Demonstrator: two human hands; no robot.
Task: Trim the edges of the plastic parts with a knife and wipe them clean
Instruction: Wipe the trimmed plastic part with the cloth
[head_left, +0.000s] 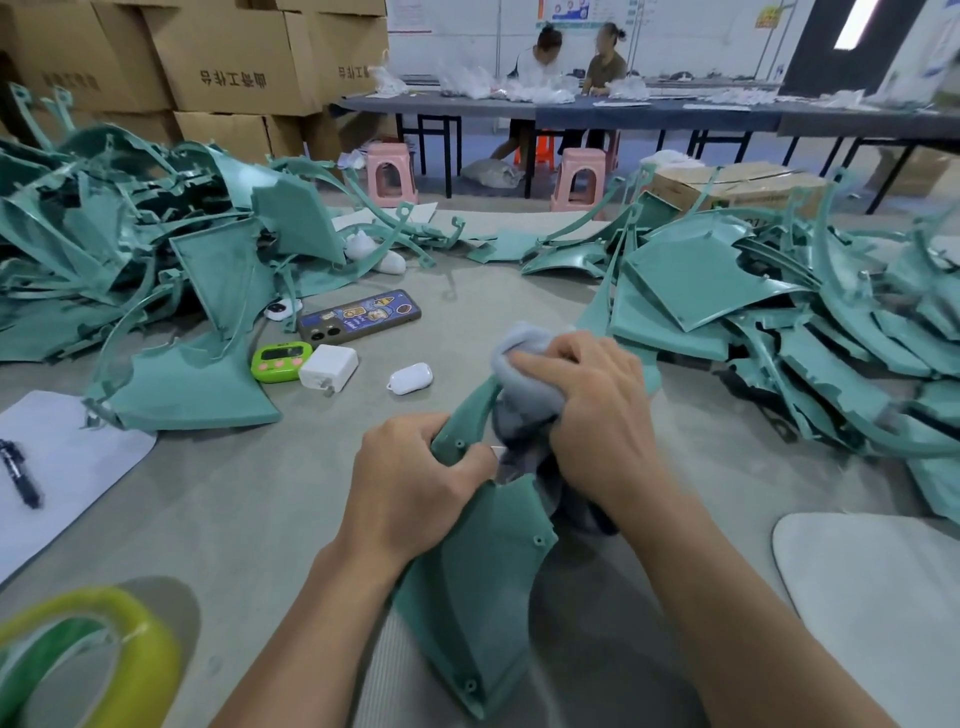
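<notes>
Head view: the left hand (413, 483) has its fingers curled round the edge of a teal plastic part (478, 587), gripping it just below a screw hole where the part narrows into a curved arm. The broad panel of the part runs from those fingers down towards the person, tilted, with its lower corner near the table mat (249, 525).

Just beside the left fingers, the right hand (592, 415) is closed round a bunched grey cloth (524, 384). Its fingers are bent over the cloth, which presses against the part's curved arm. Cloth hangs below the right palm, behind the panel's edge.

Beyond the right fingertips a white earbud case (410, 378) lies on the mat. Further out from it are a white charger (329, 367), a green timer (280, 361) touching the charger, and a phone (358, 316) in a sticker case.

Far to the outside of the left hand sits the left heap of teal parts (156, 249). Far to the outside of the right hand is the right heap of teal parts (779, 322).

Near the left forearm are a yellow-green tape roll (119, 639) and a paper sheet (67, 447) with a black pen (21, 473) on it. Cardboard boxes (234, 52) and pink stools (389, 174) stand well beyond both hands.
</notes>
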